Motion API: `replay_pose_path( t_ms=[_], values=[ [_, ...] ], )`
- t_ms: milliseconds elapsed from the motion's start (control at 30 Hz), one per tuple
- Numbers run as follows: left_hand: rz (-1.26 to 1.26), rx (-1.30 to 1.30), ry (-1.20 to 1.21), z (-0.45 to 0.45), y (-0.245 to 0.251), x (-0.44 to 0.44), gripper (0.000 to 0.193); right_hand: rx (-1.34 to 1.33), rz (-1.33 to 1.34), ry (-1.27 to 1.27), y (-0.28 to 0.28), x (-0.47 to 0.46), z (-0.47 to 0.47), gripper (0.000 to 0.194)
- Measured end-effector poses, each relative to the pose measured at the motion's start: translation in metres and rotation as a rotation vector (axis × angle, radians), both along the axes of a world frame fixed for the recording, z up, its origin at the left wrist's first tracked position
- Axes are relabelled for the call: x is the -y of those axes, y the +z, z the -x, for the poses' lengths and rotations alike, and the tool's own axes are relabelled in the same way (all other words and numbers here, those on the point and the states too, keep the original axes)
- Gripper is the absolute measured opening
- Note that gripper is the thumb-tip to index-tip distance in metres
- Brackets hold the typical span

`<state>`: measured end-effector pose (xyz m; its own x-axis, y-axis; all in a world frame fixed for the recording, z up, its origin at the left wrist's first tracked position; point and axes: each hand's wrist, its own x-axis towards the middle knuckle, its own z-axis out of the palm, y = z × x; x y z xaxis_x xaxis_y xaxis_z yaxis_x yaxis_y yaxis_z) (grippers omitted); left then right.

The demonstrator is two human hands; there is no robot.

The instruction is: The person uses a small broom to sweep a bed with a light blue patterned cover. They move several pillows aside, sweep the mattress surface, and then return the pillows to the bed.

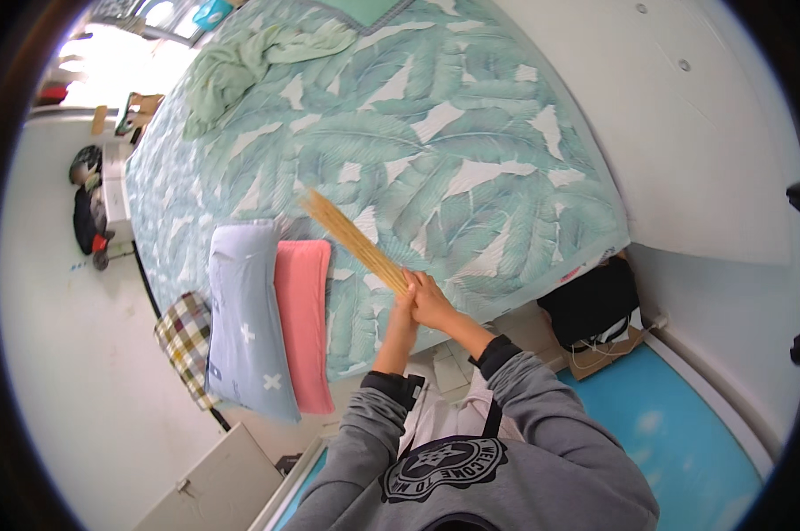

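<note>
A bundle of thin, straight tan sticks (356, 243) is gripped at its near end by both hands. My left hand (403, 318) closes around the lowest part. My right hand (429, 300) wraps over it from the right, so the two touch and that end of the bundle is hidden. The far end points up and to the left, over the bed, and looks slightly frayed and blurred. Beneath it spreads a bed sheet (499, 143) with a green leaf print. Whether the sticks touch the sheet I cannot tell.
A pale blue pillow (247, 318) and a pink pillow (305, 325) lie at the bed's left, beside a checked cloth (186, 338). A crumpled green blanket (230, 76) lies farther back. A black item (592, 299) stands near the right corner. White cabinet panels (678, 133) border the right.
</note>
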<state>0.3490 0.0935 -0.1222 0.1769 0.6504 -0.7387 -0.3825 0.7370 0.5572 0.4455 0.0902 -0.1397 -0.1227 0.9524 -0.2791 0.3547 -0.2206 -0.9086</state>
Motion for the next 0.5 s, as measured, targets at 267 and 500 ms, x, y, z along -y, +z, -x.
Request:
replay_pose_path(
  t_ms=[267,500],
  values=[
    [-0.101,-0.820,0.062,0.185,-0.084,-0.023,0.027,0.073,0.402,0.072,-0.056,0.060,-0.072,0.045],
    [-0.531,-1.178,-0.172,0.204,-0.102,-0.061,0.042,0.047,0.606,-0.751,-0.138,0.158,-0.217,0.029]
  ],
)
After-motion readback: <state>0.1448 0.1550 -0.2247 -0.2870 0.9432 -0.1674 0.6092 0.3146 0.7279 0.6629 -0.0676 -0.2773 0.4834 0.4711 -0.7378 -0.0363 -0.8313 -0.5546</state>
